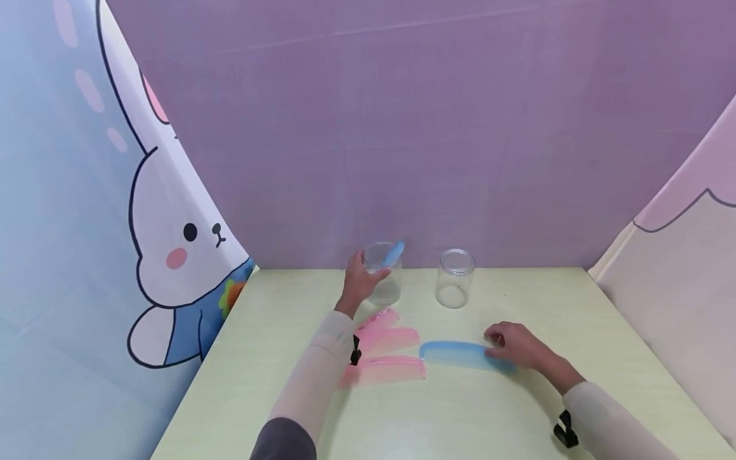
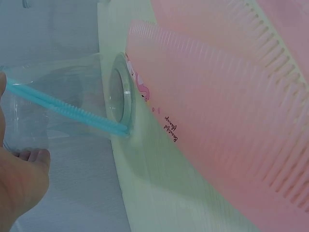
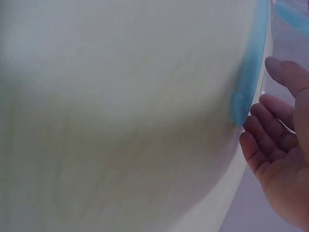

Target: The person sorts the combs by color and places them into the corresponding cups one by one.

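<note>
The blue comb (image 1: 454, 352) lies lengthwise left to right on the tabletop (image 1: 448, 415), its right end by the nearer right hand (image 1: 515, 344), fingers loosely parted, holding nothing. Farther back, leftward, the left hand (image 1: 359, 280) grips a clear jar (image 1: 386, 295).

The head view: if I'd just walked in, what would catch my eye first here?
Probably the big white cartoon rabbit on the blue cloth at the left. Next might come the blue comb slanting inside the left clear jar, near the far edge of the pale table. Nearer the viewer, pink combs lie with a second blue comb to their right.
</note>
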Demonstrator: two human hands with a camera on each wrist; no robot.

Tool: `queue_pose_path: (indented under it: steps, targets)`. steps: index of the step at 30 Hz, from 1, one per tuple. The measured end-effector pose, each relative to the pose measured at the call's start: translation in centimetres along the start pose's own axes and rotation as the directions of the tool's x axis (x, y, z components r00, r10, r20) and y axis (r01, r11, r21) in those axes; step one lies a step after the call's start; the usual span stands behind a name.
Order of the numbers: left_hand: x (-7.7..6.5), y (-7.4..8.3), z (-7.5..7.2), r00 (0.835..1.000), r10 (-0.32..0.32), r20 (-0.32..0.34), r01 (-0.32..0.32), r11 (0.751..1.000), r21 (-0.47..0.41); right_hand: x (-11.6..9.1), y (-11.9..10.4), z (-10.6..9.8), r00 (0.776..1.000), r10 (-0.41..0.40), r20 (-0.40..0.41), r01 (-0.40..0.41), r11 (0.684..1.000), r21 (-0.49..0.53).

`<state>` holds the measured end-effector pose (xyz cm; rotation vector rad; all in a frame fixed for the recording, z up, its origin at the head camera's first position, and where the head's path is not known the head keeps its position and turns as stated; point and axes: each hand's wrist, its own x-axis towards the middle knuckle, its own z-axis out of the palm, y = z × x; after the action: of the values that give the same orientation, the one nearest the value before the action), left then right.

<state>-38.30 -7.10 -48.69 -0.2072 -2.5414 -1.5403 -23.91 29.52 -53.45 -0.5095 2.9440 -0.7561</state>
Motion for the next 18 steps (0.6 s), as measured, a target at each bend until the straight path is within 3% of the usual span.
queue_pose_path:
  steps: [18]
  targets:
    - [-0.2,0.2,0.1,1.000,-0.002,-0.008,0.002,1.000,-0.009,-1.9,0.3,-0.1,0.996,-0.089,0.031,0.089,0.996,-0.013]
